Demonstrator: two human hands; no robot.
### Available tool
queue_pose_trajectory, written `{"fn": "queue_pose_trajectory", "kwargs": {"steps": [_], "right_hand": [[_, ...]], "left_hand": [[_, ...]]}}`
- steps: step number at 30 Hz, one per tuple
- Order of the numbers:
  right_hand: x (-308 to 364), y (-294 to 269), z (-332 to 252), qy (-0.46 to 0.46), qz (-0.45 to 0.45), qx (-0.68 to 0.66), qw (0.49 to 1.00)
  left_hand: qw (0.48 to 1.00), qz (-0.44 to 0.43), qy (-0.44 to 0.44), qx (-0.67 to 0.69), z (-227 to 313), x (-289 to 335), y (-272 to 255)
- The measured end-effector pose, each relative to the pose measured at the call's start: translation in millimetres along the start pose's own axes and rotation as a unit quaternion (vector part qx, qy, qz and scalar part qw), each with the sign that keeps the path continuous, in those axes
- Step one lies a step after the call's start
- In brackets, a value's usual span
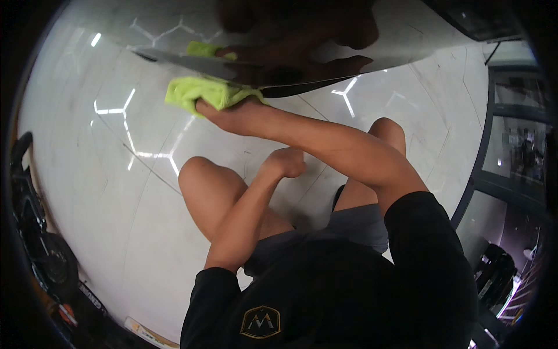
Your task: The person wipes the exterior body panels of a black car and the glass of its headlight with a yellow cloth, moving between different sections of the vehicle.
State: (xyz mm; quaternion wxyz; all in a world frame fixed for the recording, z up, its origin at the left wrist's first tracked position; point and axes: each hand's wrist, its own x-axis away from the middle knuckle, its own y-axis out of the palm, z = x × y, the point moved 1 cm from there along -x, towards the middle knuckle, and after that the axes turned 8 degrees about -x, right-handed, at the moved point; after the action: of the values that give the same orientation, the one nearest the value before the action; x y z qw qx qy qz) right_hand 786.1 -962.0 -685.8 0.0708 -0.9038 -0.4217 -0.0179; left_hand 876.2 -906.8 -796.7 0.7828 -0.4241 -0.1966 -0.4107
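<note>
My right arm reaches across to the left, and my right hand (235,116) is closed on a yellow-green cloth (197,92). The folded cloth is at the lower edge of a dark, glossy curved panel (302,58), which looks like vehicle bodywork. The panel mirrors the cloth and hand; whether the cloth presses on it I cannot tell. Below my right forearm, my left hand (286,162) is curled into a fist between my bent knees. Nothing shows in it, and its fingertips are turned out of sight.
Pale, shiny floor tiles (145,215) reflect angular light strips. At the left edge stands a black wheeled object (55,256), partly cut off. Dark-framed glass panes (517,148) line the right side, with a black item (494,273) lower down.
</note>
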Motion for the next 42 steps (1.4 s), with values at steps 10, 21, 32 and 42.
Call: {"fn": "queue_pose_trajectory", "kwargs": {"steps": [10,21,32,42], "right_hand": [[157,-285,63,-0.402,0.026,0.402,0.823],[291,-407,81,-0.015,0.376,0.333,0.865],[347,-282,31,0.042,0.28,-0.381,0.88],[348,-251,24,0.074,0.363,-0.461,0.806]], "left_hand": [[0.997,0.002,-0.07,-0.014,41,0,-8],[0.989,0.121,-0.034,0.076,89,21,-15],[0.878,0.341,0.071,0.327,177,35,-61],[0.854,0.495,0.094,0.13,234,35,-37]]}}
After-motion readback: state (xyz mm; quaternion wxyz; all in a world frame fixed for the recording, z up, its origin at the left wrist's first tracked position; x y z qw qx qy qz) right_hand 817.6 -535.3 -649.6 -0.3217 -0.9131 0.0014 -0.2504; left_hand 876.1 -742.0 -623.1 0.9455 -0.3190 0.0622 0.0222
